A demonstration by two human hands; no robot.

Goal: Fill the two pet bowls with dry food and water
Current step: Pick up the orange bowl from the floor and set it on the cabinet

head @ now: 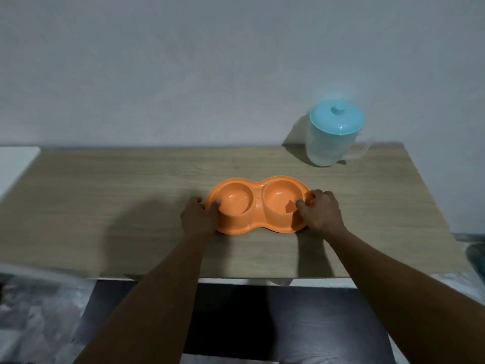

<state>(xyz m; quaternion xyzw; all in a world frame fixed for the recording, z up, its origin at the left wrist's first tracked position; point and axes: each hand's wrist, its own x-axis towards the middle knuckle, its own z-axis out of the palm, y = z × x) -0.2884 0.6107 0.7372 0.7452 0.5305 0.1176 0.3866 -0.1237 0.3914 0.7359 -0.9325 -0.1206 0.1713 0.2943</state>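
An orange double pet bowl (258,203) rests on the wooden table (131,206) near its middle. Both round wells look empty. My left hand (198,216) grips the bowl's left end, thumb over the rim of the left well. My right hand (321,210) grips the right end, thumb inside the right well's rim. A clear plastic jug (333,135) with a light blue lid stands at the table's back right, its handle facing right. No dry food is in view.
A plain grey wall runs close behind the table. A white surface (15,164) adjoins the table's left end. Crinkled plastic sheeting (39,311) lies on the floor at the lower left. A dark floor shows below the table's front edge.
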